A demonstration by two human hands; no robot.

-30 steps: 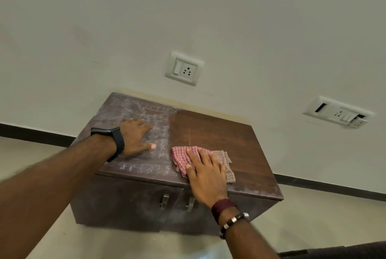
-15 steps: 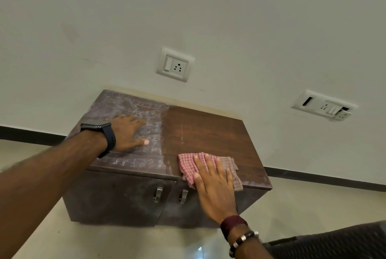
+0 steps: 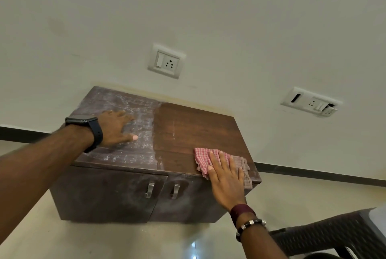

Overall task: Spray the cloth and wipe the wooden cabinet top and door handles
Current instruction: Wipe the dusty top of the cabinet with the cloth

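Note:
A low dark wooden cabinet [image 3: 188, 125] stands against the wall. Its top is dusty and streaked on the left half and clean brown on the right half. My right hand [image 3: 226, 181] lies flat on a red-and-white checked cloth [image 3: 203, 158] at the front right corner of the top, pressing it down. My left hand [image 3: 116, 128], with a dark watch on the wrist, rests flat with fingers spread on the dusty left half. Two metal door handles [image 3: 150, 189] [image 3: 175, 190] sit side by side on the dusty front doors. No spray bottle is in view.
A white switch-and-socket plate [image 3: 166, 62] is on the wall above the cabinet; a second plate [image 3: 311, 103] is further right. A dark woven plastic chair [image 3: 334, 235] stands at the lower right. A black skirting strip runs along the pale floor.
My right hand has slid the cloth to the right along the front of the top, from near the middle to the front right corner. My left hand has stayed in place.

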